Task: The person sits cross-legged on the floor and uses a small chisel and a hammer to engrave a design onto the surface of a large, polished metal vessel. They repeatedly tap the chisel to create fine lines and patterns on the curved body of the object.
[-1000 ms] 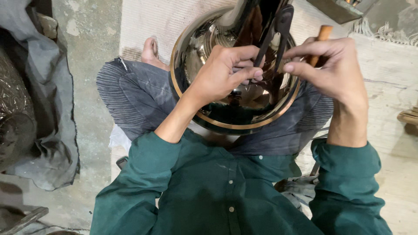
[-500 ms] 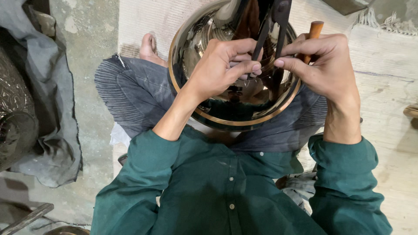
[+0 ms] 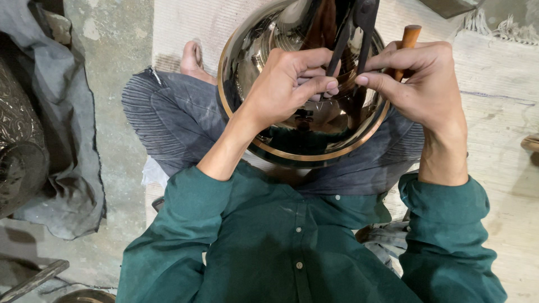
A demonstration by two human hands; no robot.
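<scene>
A large shiny metal bowl (image 3: 264, 62) with a copper-coloured rim rests on my lap, its mouth facing me. My left hand (image 3: 286, 84) is curled over the bowl's middle, fingers closed on a thin dark tool (image 3: 337, 47) that stands up inside it. My right hand (image 3: 421, 84) is at the bowl's right rim, gripping a tool with a brown wooden handle (image 3: 409, 39); its forefinger reaches toward the left fingertips. A second dark bar (image 3: 366, 33) rises between the hands.
Grey cloth (image 3: 73, 151) and an embossed dark metal vessel (image 3: 19, 146) lie at the left. A metal bar (image 3: 33, 280) lies bottom left. My bare foot (image 3: 193, 59) rests on a pale mat (image 3: 185, 22). A fringed rug edge (image 3: 488, 25) is top right.
The view has drifted slightly; both hands stay on the tools in the bowl, with the fingertips a little closer together.
</scene>
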